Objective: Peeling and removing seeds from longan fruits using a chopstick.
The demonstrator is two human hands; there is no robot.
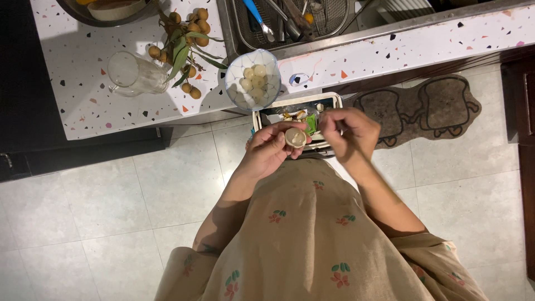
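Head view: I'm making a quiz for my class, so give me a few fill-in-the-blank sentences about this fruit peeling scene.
1. The left hand holds a half-peeled round ____.
2. The peeled fruits lie in a ____ on the counter.
3. The glass jug lies on its ____.
4. The right hand is over a white ____ of scraps.

Missing words: fruit; bowl; side; bin

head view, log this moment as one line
left hand: holds round fruit | right hand: pinching at it | below: waste bin
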